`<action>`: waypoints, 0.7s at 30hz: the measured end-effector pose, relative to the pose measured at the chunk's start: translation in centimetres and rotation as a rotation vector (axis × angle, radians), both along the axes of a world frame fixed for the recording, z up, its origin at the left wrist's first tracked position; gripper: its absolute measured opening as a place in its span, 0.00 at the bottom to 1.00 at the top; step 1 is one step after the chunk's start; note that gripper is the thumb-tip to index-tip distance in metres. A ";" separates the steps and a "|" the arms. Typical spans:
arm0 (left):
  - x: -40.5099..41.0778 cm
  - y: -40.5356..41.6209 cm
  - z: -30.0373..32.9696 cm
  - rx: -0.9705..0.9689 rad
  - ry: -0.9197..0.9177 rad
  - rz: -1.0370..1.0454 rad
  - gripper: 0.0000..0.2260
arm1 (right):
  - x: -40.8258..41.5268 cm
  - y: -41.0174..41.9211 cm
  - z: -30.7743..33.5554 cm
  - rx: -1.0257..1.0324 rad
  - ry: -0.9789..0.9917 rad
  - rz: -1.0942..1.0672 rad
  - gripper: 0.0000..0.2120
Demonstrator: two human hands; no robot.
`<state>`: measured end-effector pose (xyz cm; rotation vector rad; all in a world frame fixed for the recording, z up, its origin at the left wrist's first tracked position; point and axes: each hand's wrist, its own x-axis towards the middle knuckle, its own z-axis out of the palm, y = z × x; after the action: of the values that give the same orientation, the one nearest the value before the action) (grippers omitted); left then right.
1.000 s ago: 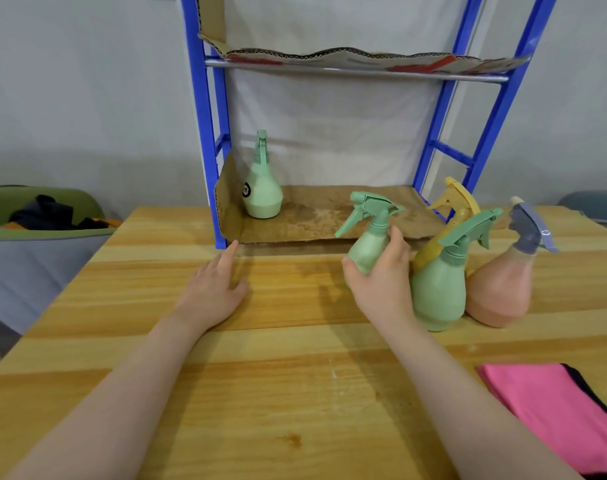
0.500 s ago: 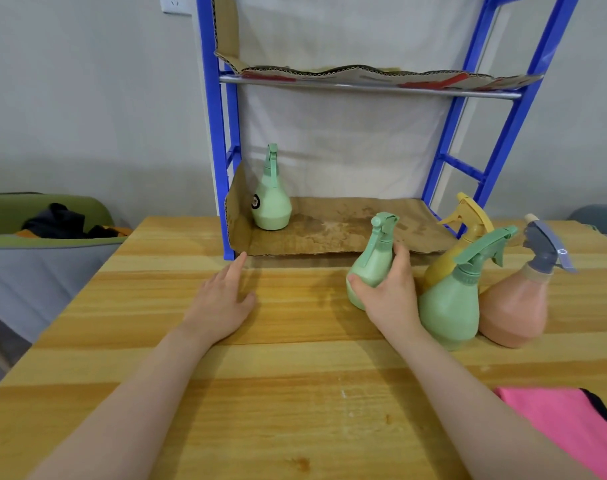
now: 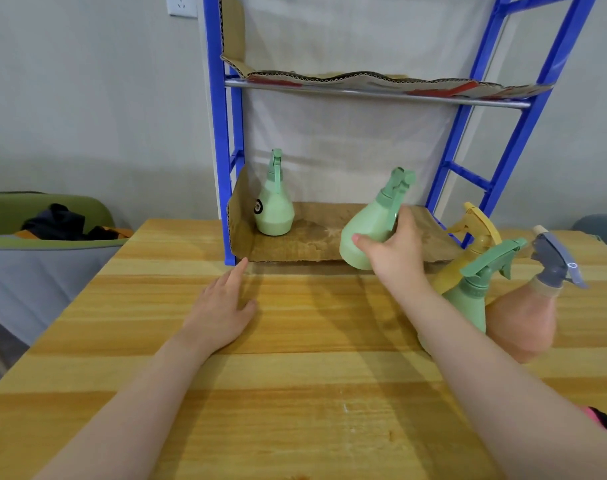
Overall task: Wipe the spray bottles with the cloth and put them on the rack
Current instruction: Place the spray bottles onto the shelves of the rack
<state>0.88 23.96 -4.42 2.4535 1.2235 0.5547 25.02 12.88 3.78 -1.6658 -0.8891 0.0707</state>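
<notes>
Five spray bottles: three green, one yellow (image 3: 475, 244), one peach (image 3: 522, 323).
Of green: one standing on rack (image 3: 219, 133) bottom shelf (image 3: 273, 206), one tilted at shelf front edge (image 3: 368, 230), one right of rack (image 3: 472, 299).
Two hands (image 3: 222, 306) (image 3: 395, 251).
One rack, two shelves.
One pink cloth (image 3: 595, 415).

Grey wall (image 3: 87, 109), wall socket (image 3: 181, 5), wooden table (image 3: 295, 393).

A green chair (image 3: 4, 216) with dark clothes (image 3: 63, 223) stands beside the wooden table (image 3: 295, 410).
</notes>
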 end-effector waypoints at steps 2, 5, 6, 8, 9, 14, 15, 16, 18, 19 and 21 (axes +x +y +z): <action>0.0 -0.1 0.1 -0.013 -0.005 -0.001 0.34 | 0.7 1.7 0.4 -0.022 -0.004 0.048 0.32; -0.1 0.0 0.0 -0.002 -0.013 -0.007 0.34 | 1.5 3.7 -0.3 -0.075 -0.023 0.087 0.32; -0.1 0.1 -0.1 0.003 -0.016 -0.007 0.34 | 1.7 4.3 -0.6 -0.090 -0.031 0.088 0.31; -0.1 0.2 -0.1 -0.001 -0.021 -0.008 0.34 | 2.5 5.4 -0.8 -0.113 -0.046 0.092 0.31; -0.1 0.3 -0.2 -0.004 -0.023 -0.007 0.34 | 3.0 6.0 -0.8 -0.126 -0.049 0.102 0.31; 0.0 0.4 -0.6 0.017 -0.046 -0.004 0.34 | 5.9 8.6 0.1 -0.239 0.069 0.234 0.35; 0.0 0.5 -0.6 0.018 -0.049 -0.001 0.34 | 6.3 9.1 0.2 -0.253 0.077 0.248 0.35; 0.0 0.6 -0.6 0.022 -0.050 0.004 0.34 | 6.7 9.6 0.3 -0.254 0.087 0.256 0.34; 0.1 0.7 -0.7 0.035 -0.042 0.008 0.34 | 7.3 10.3 0.2 -0.236 0.109 0.248 0.33; 0.1 0.7 -0.7 0.034 -0.041 0.007 0.34 | 7.5 10.6 0.0 -0.229 0.110 0.242 0.33; 0.1 0.6 -0.7 0.025 -0.044 0.003 0.34 | 7.7 11.1 -0.3 -0.229 0.092 0.233 0.33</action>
<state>0.93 24.61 -5.07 2.4470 1.2104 0.6250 32.73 24.00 3.47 -1.7461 -1.0318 0.4185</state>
